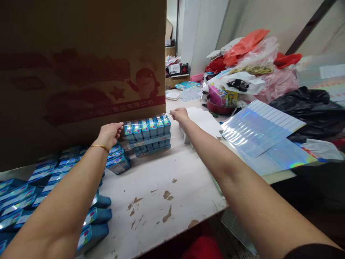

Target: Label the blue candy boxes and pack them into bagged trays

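Note:
Small blue boxes (145,128) stand upright in a row, in what looks like a two-tier blue display pack (151,141) on the table. A clear plastic film (134,124) with a pale edge stretches over the top of the row. At the film's left end, my left hand (110,133) is closed in a pinch on it. My right hand (180,114) pinches the other end, just beyond the pack's right corner. Close to my left wrist lie more blue boxes (118,163), and my left forearm hides part of the larger group (18,201).
A large brown carton (81,72) rises behind the pack on the left. To the right are white card sheets (202,120) and shiny holographic sheets (253,133). Plastic bags (245,50) and a black bag (302,108) pile up beyond. The worn white table (151,201) ends at a near edge.

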A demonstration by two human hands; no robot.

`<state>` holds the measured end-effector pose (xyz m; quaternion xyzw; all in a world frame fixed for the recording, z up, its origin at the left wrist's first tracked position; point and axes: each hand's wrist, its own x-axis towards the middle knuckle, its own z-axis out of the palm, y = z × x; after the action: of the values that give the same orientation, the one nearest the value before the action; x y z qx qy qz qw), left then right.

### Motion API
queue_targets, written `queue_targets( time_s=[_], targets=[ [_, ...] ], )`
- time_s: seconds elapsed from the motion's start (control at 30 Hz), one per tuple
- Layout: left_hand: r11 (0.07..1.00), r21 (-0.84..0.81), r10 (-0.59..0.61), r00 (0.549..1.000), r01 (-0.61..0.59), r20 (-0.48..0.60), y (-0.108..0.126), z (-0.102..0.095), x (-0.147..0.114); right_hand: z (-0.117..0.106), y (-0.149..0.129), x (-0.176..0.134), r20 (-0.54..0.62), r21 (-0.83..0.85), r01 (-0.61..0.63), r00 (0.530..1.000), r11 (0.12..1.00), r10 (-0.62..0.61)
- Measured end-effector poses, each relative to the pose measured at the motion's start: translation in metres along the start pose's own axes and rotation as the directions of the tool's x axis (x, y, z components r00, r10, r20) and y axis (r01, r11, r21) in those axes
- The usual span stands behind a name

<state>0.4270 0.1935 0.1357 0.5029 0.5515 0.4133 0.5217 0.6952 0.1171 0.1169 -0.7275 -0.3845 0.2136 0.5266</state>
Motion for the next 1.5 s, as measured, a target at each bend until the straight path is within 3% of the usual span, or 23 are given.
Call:
queue_targets(
  time_s=[0.07,0.1,0.17,0.27,0.33,0.4,0.5,0.6,0.7,0.77,0.83,0.87,0.9,0.97,1.0,1.03,1.1,1.17,1.23,1.33,1.43,1.5],
  targets=[
    [0.996,0.077,0.048,0.998,-0.044,-0.050,-0.004,-0.005,-0.005,-0.019,0.022,0.004,0.030,-0.223,0.073,0.997,0.972,-0.068],
    [0.990,0.110,0.093,0.992,-0.084,-0.081,-0.006,-0.010,-0.008,-0.034,0.034,0.004,0.063,-0.380,0.117,0.993,0.918,-0.100],
    [0.974,0.144,0.195,0.973,-0.177,-0.126,-0.013,-0.026,-0.018,-0.067,0.062,-0.003,0.174,-0.665,0.197,0.979,0.721,-0.107],
    [0.965,0.149,0.227,0.972,-0.215,-0.067,-0.029,-0.049,-0.037,-0.110,0.102,-0.018,0.355,-0.852,0.297,0.933,0.431,0.059],
    [0.973,0.141,0.186,0.982,-0.181,-0.020,-0.042,-0.057,-0.054,-0.125,0.119,-0.025,0.425,-0.871,0.359,0.893,0.335,0.146],
    [0.983,0.114,0.146,0.989,-0.148,0.018,-0.052,-0.060,-0.074,-0.132,0.126,-0.028,0.445,-0.870,0.378,0.878,0.316,0.175],
    [0.990,0.097,0.089,0.992,-0.098,0.090,-0.063,-0.063,-0.108,-0.135,0.119,-0.027,0.433,-0.856,0.326,0.876,0.401,0.212],
    [0.986,0.147,0.046,0.980,-0.075,0.194,-0.070,-0.070,-0.142,-0.138,0.099,-0.033,0.380,-0.855,0.272,0.908,0.441,0.177],
    [0.954,0.253,0.087,0.957,-0.160,0.277,-0.080,-0.079,-0.177,-0.143,0.071,-0.068,0.302,-0.900,0.269,0.952,0.342,0.046],
    [0.898,0.345,0.153,0.928,-0.274,0.340,-0.093,-0.084,-0.201,-0.144,0.054,-0.118,0.243,-0.921,0.266,0.963,0.284,-0.116],
    [0.781,0.413,0.297,0.861,-0.468,0.413,-0.115,-0.087,-0.227,-0.139,0.047,-0.186,0.198,-0.923,0.282,0.931,0.261,-0.308],
    [0.686,0.433,0.401,0.801,-0.584,0.444,-0.128,-0.088,-0.239,-0.132,0.048,-0.224,0.229,-0.905,0.338,0.899,0.259,-0.373],
    [0.568,0.447,0.507,0.722,-0.691,0.471,-0.143,-0.089,-0.250,-0.122,0.053,-0.262,0.289,-0.870,0.421,0.857,0.256,-0.427],
    [0.314,0.463,0.651,0.543,-0.829,0.531,-0.175,-0.091,-0.268,-0.091,0.070,-0.330,0.432,-0.748,0.624,0.716,0.226,-0.548],
    [0.206,0.464,0.673,0.469,-0.861,0.571,-0.191,-0.092,-0.274,-0.071,0.080,-0.359,0.484,-0.675,0.709,0.635,0.205,-0.602],
    [0.119,0.460,0.665,0.415,-0.880,0.621,-0.206,-0.093,-0.279,-0.050,0.090,-0.382,0.529,-0.617,0.761,0.592,0.203,-0.608],
    [0.016,0.434,0.583,0.361,-0.901,0.727,-0.233,-0.097,-0.282,-0.009,0.109,-0.416,0.598,-0.532,0.807,0.572,0.255,-0.561],
    [-0.005,0.401,0.459,0.354,-0.916,0.815,-0.253,-0.102,-0.279,0.021,0.124,-0.436,0.641,-0.485,0.810,0.586,0.331,-0.495],
    [0.036,0.386,0.366,0.371,-0.922,0.853,-0.267,-0.106,-0.276,0.032,0.138,-0.444,0.665,-0.424,0.819,0.571,0.387,-0.481],
    [0.142,0.407,0.347,0.430,-0.902,0.833,-0.278,-0.108,-0.272,0.020,0.158,-0.439,0.653,-0.375,0.817,0.569,0.439,-0.501],
    [0.291,0.439,0.376,0.524,-0.850,0.764,-0.272,-0.101,-0.271,-0.002,0.175,-0.424,0.598,-0.445,0.761,0.645,0.472,-0.476],
    [0.362,0.470,0.363,0.586,-0.805,0.724,-0.259,-0.093,-0.271,-0.009,0.180,-0.417,0.589,-0.457,0.763,0.645,0.458,-0.487]
  ],
)
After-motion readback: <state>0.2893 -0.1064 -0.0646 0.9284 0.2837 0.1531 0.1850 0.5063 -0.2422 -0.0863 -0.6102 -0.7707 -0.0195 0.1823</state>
